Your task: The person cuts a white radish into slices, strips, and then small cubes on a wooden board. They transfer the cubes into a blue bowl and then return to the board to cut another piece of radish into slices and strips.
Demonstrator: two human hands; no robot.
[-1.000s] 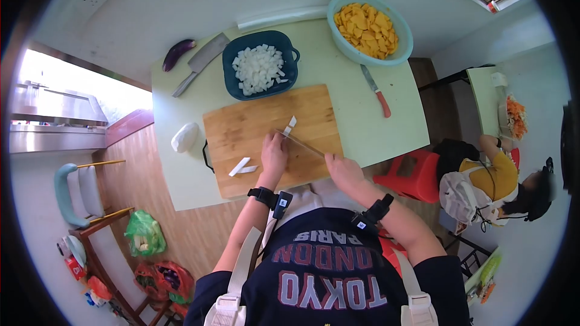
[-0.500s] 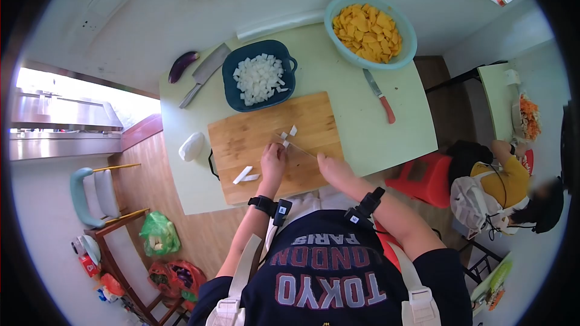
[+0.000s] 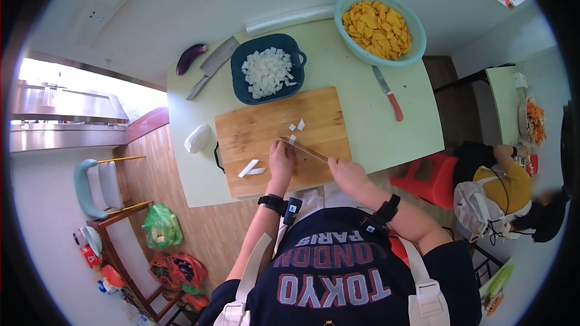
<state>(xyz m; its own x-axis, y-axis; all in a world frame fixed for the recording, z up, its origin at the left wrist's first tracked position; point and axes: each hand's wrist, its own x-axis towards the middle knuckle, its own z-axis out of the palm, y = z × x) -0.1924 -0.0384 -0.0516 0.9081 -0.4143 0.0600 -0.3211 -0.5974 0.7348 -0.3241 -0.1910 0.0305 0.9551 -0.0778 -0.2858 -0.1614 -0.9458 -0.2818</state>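
Observation:
My right hand is wrapped round the handle of a kitchen knife, its thin blade angled toward my left fingertips over the wooden cutting board. Bunched fingers of my left hand press down on the board close to the blade tip; what they pinch is hidden. Small cut white vegetable pieces lie just beyond the blade. Left of my left hand are white vegetable strips. Behind the board stands a dark blue basin holding many white cubes.
A cleaver and an eggplant lie at back left. A white lump sits left of the board. At right are a red-handled knife and a light blue bowl of orange slices. Another person works beyond a red stool.
The whole view has shifted slightly, moving the table rightward in the picture. The knife blade has tilted and shows broader, and another small white piece lies apart beyond it.

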